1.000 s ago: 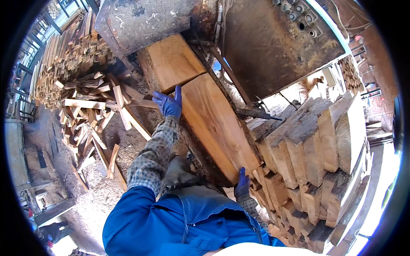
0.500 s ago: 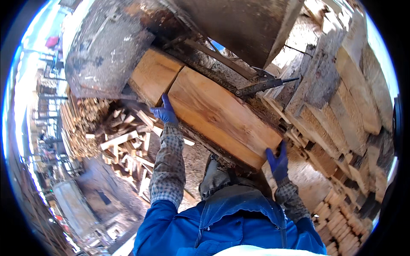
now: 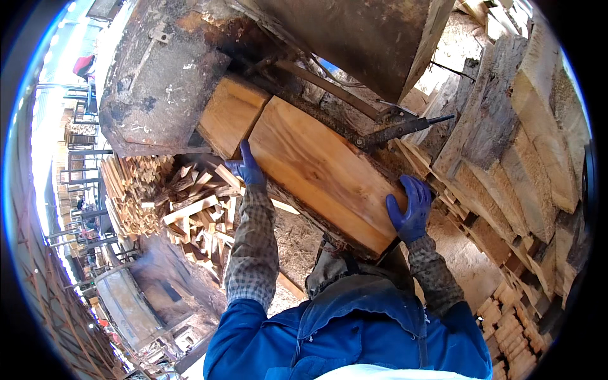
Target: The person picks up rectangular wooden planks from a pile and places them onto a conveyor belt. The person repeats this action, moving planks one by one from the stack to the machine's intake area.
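Right hand [image 3: 413, 212] shifted — at timber's [image 3: 323, 168] edge.

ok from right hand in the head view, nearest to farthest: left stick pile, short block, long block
1. Long block: right hand at its right end.
2. Short block: past the long one's upper-left end.
3. Left stick pile: farther left.

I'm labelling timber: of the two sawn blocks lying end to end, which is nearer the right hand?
The longer sawn block, with the gloved right hand at its near end; the shorter block lies beyond it, toward the metal panel.
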A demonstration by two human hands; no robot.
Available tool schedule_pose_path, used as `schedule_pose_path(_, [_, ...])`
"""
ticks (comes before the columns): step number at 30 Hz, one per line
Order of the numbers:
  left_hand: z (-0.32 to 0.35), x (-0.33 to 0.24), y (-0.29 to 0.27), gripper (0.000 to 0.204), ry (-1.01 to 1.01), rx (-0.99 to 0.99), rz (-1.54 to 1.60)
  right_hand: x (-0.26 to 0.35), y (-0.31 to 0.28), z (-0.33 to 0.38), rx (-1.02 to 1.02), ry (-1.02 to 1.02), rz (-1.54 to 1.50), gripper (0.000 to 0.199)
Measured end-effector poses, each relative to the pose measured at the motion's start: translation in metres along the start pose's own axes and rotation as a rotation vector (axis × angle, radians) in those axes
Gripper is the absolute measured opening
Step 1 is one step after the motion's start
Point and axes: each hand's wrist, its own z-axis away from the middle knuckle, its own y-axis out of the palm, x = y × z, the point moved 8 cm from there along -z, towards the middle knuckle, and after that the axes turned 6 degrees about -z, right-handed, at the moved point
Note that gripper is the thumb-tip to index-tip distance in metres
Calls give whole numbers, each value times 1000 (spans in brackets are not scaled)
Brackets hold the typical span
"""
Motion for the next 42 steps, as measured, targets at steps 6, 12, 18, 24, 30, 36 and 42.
schedule_pose_path(6, [83, 4, 6, 107, 33, 336, 102, 40, 13, 19, 130, -249, -48, 47])
schedule_pose_path(12, [82, -5, 4, 102, 67, 250, 48, 49, 33, 8, 161, -260, -43, 42])
schedule_pose_path(18, [69, 3, 13, 102, 106, 246, 7, 46, 36, 5, 150, -261, -77, 41])
schedule_pose_path(24, [44, -4, 5, 97, 210, 161, -46, 62, 47, -10, 95, -308, -102, 37])
schedule_pose_path(30, [65, -54, 2, 87, 363, 83, -501, 72, 52, -10, 46, -379, -2, 34])
schedule_pose_path(36, [200, -80, -1, 77, 635, 269, -741, 78, 77, -6, 59, -458, 107, 31])
schedule_pose_path(42, [322, -99, -22, 63, 743, 455, -292, 61, 91, -16, 85, -532, 100, 29])
